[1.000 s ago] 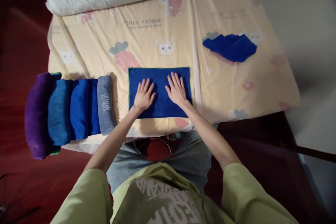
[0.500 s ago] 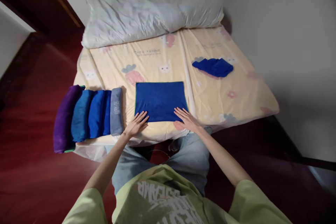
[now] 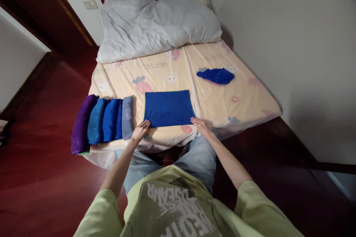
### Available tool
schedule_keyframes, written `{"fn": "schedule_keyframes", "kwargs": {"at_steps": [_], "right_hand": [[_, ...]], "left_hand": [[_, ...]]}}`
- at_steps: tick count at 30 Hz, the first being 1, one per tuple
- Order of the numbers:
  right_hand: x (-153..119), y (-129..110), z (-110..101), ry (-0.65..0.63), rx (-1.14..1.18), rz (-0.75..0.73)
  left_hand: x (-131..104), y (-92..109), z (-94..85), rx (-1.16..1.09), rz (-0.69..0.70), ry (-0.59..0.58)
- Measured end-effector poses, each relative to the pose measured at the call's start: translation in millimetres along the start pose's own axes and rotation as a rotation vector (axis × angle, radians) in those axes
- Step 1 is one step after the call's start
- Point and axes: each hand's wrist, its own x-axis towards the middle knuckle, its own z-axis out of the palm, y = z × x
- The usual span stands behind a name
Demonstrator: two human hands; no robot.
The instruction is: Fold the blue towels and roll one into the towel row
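A folded blue towel (image 3: 168,107) lies flat on the yellow cartoon-print bed sheet (image 3: 239,100) near the front edge. My left hand (image 3: 141,130) rests open at the towel's near left corner, fingertips touching it. At the near right corner my right hand (image 3: 201,126) lies open, fingers spread, just off the towel's edge. Neither hand holds anything.
Several rolled towels (image 3: 103,121), purple, blue and grey, lie in a row at the bed's front left. A crumpled blue cloth (image 3: 216,75) sits at the back right. A white duvet (image 3: 155,24) is heaped at the head. A wall runs along the right; dark red floor lies left.
Both hands slid from the middle of the blue towel back to its near corners. The view rose and pulled back, showing more of the bed.
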Motion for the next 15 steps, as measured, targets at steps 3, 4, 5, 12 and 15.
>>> {"fn": "schedule_keyframes", "kwargs": {"at_steps": [3,4,5,12,15], "right_hand": [[-21,-1,1,-0.003,0.050,-0.012],[-26,-2,3,0.001,0.065,-0.005],[-31,-3,5,0.015,0.079,0.009],[-32,-2,22,0.148,0.215,0.112],[-30,1,23,0.185,0.282,0.144]], "left_hand": [[-22,-3,7.5,-0.049,0.037,0.000],[-29,-5,13.4,-0.081,0.047,0.003],[-34,-6,20.6,-0.121,0.052,0.013],[-34,-7,69.6,-0.478,-0.101,0.393],[-28,-6,72.6,-0.566,-0.171,0.472]]}}
